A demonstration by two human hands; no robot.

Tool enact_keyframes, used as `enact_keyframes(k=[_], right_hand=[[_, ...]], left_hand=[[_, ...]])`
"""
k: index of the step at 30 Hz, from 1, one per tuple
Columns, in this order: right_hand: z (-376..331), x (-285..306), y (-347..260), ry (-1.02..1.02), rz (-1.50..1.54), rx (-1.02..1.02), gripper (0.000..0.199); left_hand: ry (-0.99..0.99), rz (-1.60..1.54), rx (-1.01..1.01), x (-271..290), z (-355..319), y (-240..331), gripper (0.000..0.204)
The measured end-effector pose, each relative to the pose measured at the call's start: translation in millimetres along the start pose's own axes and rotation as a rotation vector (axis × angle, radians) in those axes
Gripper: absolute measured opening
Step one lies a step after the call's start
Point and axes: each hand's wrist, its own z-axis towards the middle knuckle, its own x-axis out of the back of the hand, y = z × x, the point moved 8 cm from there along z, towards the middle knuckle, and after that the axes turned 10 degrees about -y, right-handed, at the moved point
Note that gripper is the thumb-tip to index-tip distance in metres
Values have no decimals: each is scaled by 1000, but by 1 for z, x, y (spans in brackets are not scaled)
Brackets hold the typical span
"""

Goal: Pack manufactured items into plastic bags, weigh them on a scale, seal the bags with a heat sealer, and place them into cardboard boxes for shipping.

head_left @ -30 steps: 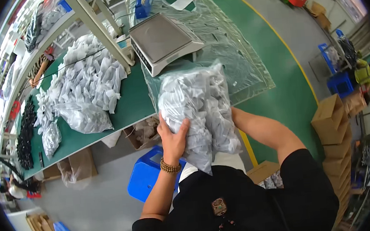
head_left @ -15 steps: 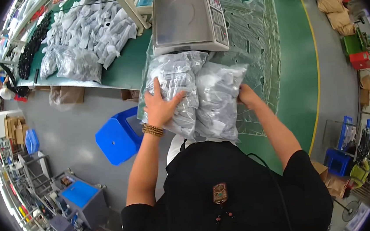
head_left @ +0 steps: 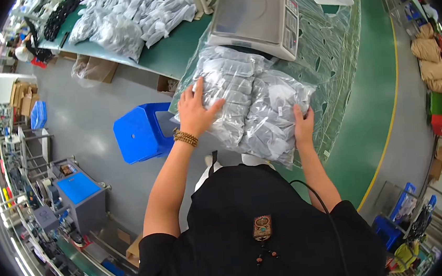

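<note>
Steadying two plastic bags (head_left: 230, 92) just in front of the scale (head_left: 247, 15), the left hand (head_left: 196, 111) spreads over one; the right hand (head_left: 303, 127), grip unclear, meets the other's outer side, probably keeping them together.

Grey floor (head_left: 85, 115) 9 o'clock, blue stool (head_left: 142, 128) on it. Green floor (head_left: 372, 98) 3 o'clock, yellow-edged. Light strips (head_left: 23, 260) 8 o'clock.

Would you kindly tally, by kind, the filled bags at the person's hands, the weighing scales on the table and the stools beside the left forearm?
Filled clear bags: 2 (left bag, right bag)
Weighing scales: 1
Blue stools: 1
Total: 4
</note>
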Motion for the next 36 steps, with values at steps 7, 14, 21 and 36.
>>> enact_keyframes(k=[7,14,21,36], right_hand=[[-47,-65,-110,112,-1110,798,59],[1,-158,-34,-286,-1624,1035,45],[73,-41,-88,-808,-2345,-34,73],[-331,-782,247,-2172,-2319,961,47]], left_hand=[[185,-151,7,10,-91,-45,84],[211,-695,436,-6,-336,-216,68],[253,-839,1016,-99,-534,-280,60],[805,-1328,1930,-231,-735,-250,46]])
